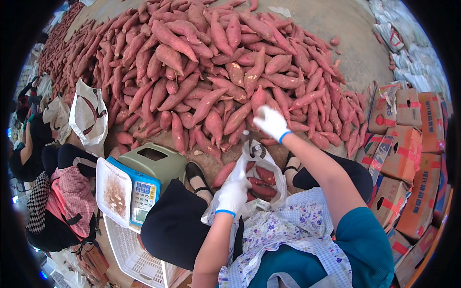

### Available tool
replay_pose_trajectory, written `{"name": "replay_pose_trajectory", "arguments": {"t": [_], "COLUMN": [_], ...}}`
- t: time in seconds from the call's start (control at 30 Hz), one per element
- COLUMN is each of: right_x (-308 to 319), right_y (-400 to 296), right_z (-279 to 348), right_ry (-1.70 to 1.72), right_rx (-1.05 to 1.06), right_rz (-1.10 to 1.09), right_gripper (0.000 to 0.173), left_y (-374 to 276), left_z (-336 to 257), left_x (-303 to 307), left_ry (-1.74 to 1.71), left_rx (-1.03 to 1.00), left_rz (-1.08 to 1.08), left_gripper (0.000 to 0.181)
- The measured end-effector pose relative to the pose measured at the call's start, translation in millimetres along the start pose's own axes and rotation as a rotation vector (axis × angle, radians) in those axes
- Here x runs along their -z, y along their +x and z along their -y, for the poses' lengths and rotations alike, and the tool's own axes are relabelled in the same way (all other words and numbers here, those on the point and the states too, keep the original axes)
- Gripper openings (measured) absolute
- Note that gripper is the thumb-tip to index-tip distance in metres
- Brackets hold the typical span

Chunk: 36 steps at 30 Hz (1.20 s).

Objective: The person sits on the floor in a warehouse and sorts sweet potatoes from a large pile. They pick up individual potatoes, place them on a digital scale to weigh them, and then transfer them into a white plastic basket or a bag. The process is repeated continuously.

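Observation:
My left hand (231, 193), in a white knit glove with a blue cuff, grips the left edge of a white plastic bag (280, 171). Several sweet potatoes (263, 187) lie inside the open bag between my legs. Above the bag, my right hand (271, 122), gloved the same way, is at the near edge of a large heap of red-skinned sweet potatoes (212, 77). Its fingers touch or overlap one upright sweet potato (258, 98); blur hides whether they hold it. One loose sweet potato (223, 174) lies just left of the bag.
A blue digital scale (144, 196) with a dirty white pan stands at my left, beside a green plastic stool (153, 158) and above a white plastic basket (135, 252). A white bag (88, 115) stands farther left, near other people. Cardboard boxes (401, 151) are stacked at my right.

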State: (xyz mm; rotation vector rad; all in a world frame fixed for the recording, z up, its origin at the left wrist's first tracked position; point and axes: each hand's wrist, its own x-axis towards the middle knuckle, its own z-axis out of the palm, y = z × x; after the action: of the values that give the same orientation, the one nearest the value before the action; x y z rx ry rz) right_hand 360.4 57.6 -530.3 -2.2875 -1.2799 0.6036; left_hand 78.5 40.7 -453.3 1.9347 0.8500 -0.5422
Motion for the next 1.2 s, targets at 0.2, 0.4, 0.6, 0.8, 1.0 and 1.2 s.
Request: {"name": "replay_pose_trajectory", "arguments": {"t": [0.2,0.4,0.6,0.8,1.0,1.2], "right_x": [4.8,-19.8,-16.6,-37.0,-40.3,-15.0], "right_y": [62.5,75.1,45.1,47.1,40.9,-0.2], "right_z": [-20.6,-28.1,-15.0,-15.9,-8.5,-39.0], "right_ry": [0.095,-0.110,-0.088,-0.101,0.146,0.855], "right_rx": [-0.284,-0.401,-0.239,-0.334,-0.404,-0.524], "right_rz": [-0.063,-0.061,0.113,0.109,0.076,-0.271], "right_gripper": [0.074,0.076,0.077,0.082,0.087,0.072], "left_y": [-24.7,-28.0,-15.1,20.0,77.9,103.4], "left_z": [-28.3,-46.3,-39.5,2.6,118.2,128.8], "left_x": [-7.3,7.2,-28.0,16.7,-44.2,-76.7], "left_ry": [0.217,0.186,0.141,-0.672,-0.376,0.320], "left_rx": [-0.200,-0.219,-0.251,-0.107,0.579,0.527], "left_rz": [0.443,0.583,0.752,-0.198,-0.501,-0.250], "left_gripper": [0.026,0.030,0.034,0.034,0.047,0.058]}}
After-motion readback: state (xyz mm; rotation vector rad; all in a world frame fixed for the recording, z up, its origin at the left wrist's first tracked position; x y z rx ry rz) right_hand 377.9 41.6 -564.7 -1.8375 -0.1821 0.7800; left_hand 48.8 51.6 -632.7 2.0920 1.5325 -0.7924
